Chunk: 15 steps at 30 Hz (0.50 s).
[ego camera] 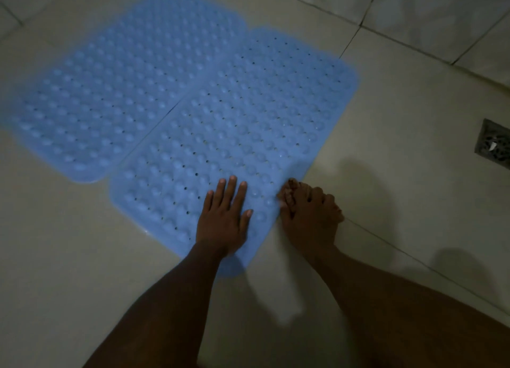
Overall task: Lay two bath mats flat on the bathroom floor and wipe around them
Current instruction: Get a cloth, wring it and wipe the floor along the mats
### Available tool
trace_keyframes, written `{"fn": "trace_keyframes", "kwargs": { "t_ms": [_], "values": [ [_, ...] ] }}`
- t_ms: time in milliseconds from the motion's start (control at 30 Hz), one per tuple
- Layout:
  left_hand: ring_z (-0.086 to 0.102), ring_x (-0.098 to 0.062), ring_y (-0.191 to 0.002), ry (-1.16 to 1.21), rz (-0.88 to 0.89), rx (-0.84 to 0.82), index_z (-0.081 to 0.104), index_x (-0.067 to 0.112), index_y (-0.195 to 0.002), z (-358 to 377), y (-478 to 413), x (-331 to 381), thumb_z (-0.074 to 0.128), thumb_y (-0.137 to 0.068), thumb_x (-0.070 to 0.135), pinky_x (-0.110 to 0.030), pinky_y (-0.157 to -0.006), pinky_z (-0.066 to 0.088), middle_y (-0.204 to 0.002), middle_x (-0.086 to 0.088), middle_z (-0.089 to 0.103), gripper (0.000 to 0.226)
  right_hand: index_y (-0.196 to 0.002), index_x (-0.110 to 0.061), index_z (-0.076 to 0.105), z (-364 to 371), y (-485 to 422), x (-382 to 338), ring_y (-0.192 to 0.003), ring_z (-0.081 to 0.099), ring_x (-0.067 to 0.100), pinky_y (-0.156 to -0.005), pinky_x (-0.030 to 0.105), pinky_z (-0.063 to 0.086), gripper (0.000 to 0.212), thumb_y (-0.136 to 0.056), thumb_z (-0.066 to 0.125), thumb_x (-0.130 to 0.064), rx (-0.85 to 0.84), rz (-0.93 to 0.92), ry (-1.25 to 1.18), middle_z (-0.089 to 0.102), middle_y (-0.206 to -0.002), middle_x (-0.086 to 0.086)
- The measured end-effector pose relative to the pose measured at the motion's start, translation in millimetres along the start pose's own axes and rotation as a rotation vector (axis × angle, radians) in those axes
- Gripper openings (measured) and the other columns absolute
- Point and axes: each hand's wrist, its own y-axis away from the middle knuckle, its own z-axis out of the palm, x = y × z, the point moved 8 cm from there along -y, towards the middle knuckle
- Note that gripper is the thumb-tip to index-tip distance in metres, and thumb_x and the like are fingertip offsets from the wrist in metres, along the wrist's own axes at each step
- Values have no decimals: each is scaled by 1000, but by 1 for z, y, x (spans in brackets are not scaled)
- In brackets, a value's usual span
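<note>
Two light blue, bumpy, perforated bath mats lie flat side by side on the pale tiled floor. The far left mat [110, 86] touches the nearer right mat [248, 113] along one long edge. My left hand [225, 218] rests palm down, fingers spread, on the near corner of the right mat. My right hand [309, 215] is closed around a small brownish rag [288, 193], pressed on the floor against that mat's right edge.
A square metal floor drain [495, 146] sits in the floor at the right. A tiled wall [414, 11] rises at the back right. Bare floor tiles [69, 243] spread to the left and near side. My knee fills the lower right corner.
</note>
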Motion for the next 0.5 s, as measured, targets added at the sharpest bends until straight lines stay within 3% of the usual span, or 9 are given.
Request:
{"fn": "trace_keyframes", "kwargs": {
  "t_ms": [67, 167, 233, 367, 433, 500],
  "values": [
    [3, -26, -157, 16, -17, 5, 15, 24, -163, 2, 22, -2, 23, -102, 52, -47, -125, 8, -171, -4, 5, 67, -126, -24, 67, -3, 15, -9, -87, 57, 34, -71, 40, 48, 45, -88, 65, -48, -39, -54, -65, 64, -101, 11],
    [3, -26, -157, 44, -42, -5, 15, 24, -163, 5, 46, -2, 22, -103, 50, -46, -125, 7, -171, -6, 4, 65, -144, -29, 50, 13, 35, -16, -106, 56, 32, -82, 44, 50, 48, -99, 45, -45, -341, -50, -245, 58, -121, 9],
    [-1, -25, -157, 67, -59, -21, 12, 25, -163, 4, 56, 1, 19, -102, 51, -45, -125, 5, -171, -4, 0, 67, -147, -28, 44, 15, 48, -22, -109, 57, 31, -86, 42, 49, 50, -100, 38, -42, -429, -92, -290, 56, -124, 8],
    [-9, -22, -157, 141, -108, -52, 13, 23, -163, -3, 65, 7, 8, -98, 54, -40, -125, -2, -170, -2, -5, 72, -131, -29, 58, 11, 53, -37, -99, 66, 31, -86, 39, 51, 46, -98, 33, -48, -515, -203, -299, 67, -112, 5],
    [-2, -24, -157, 183, -128, -36, 22, 20, -161, -8, 68, 10, 9, -96, 55, -45, -127, 4, -170, -5, 3, 75, -117, -29, 64, 9, 40, -37, -100, 67, 34, -88, 40, 52, 53, -91, 26, -55, -574, -207, -314, 72, -110, 4],
    [3, -27, -157, 205, -152, -25, 25, 20, -160, -12, 69, 12, 10, -95, 57, -50, -126, 12, -170, -8, 9, 76, -105, -21, 65, 1, 12, -33, -98, 66, 39, -85, 42, 51, 41, -96, 35, -47, -513, -183, -311, 72, -104, 12]
  ]
}}
